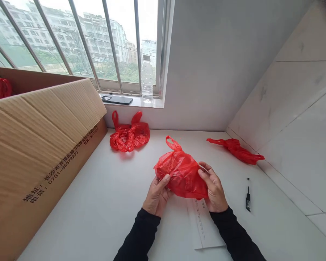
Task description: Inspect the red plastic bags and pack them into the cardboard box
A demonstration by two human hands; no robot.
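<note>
Between my two hands is a filled red plastic bag (180, 174), its handle loop sticking up at the top. My left hand (158, 194) grips the bag's lower left side, thumb in front and fingers partly hidden behind it. On the right side, my right hand (213, 188) holds the bag with thumb and fingers around its edge. What the bag contains cannot be made out. Partly under the bag and my right forearm lies a sheet of paper (206, 232) with handwritten lines.
A large cardboard box (43, 145) stands at the left, with red plastic inside. Two knotted red bags (129, 136) sit by the wall. A flat red bag (239, 150) and an uncapped pen (248, 201) lie at right. A phone (118, 99) and water bottle (147, 79) occupy the windowsill.
</note>
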